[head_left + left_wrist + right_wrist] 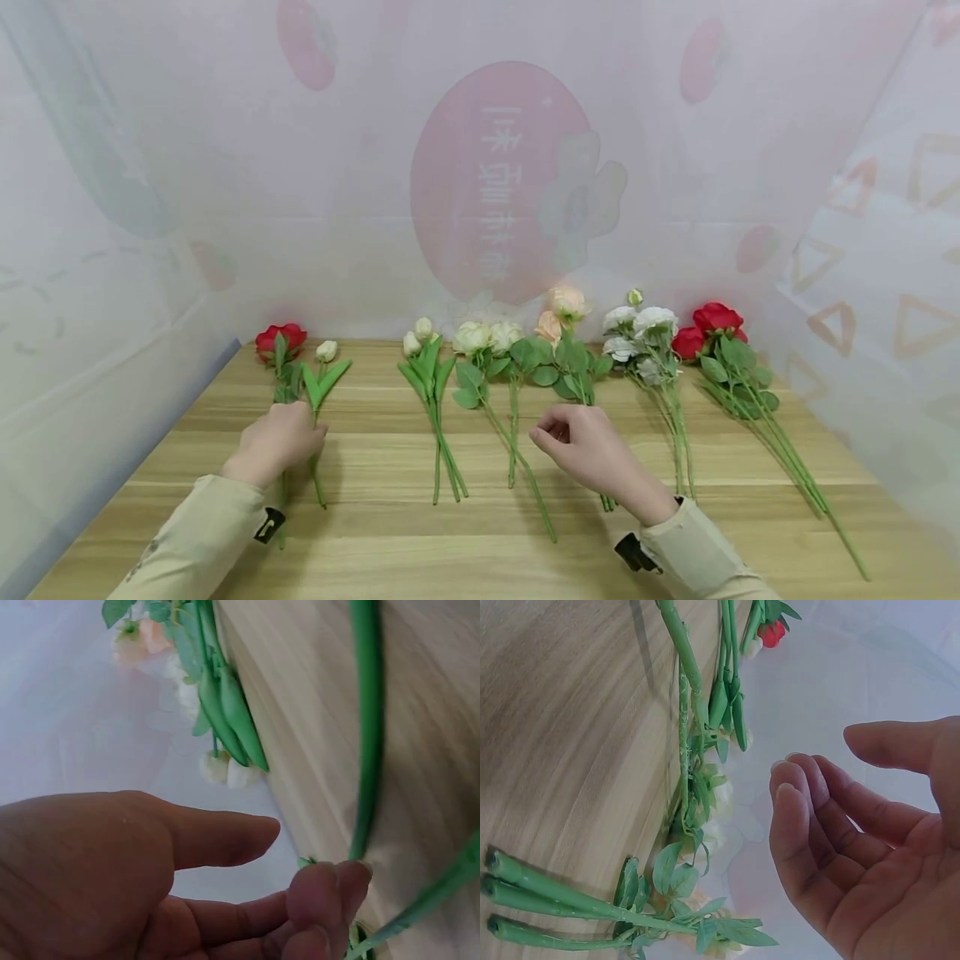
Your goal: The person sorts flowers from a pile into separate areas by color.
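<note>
My left hand (277, 442) hovers at the stems of a red rose (281, 342) and a single white tulip (326, 351). In the left wrist view its thumb stands apart from the loosely bent fingers (319, 892), and a green stem (367, 735) runs down behind the fingertips. Whether they touch it I cannot tell. Over the stems of the peach roses (567, 303) is my right hand (596, 454), which hides part of them. The right wrist view shows its fingers (791, 832) relaxed and bent, thumb apart, holding nothing.
Along the wooden table's (375, 542) back lie a white tulip bunch (423, 327), cream flowers (472, 337), white flowers (654, 322) and, at the right, long-stemmed red roses (717, 317). A printed cloth (360, 167) hangs behind and at both sides.
</note>
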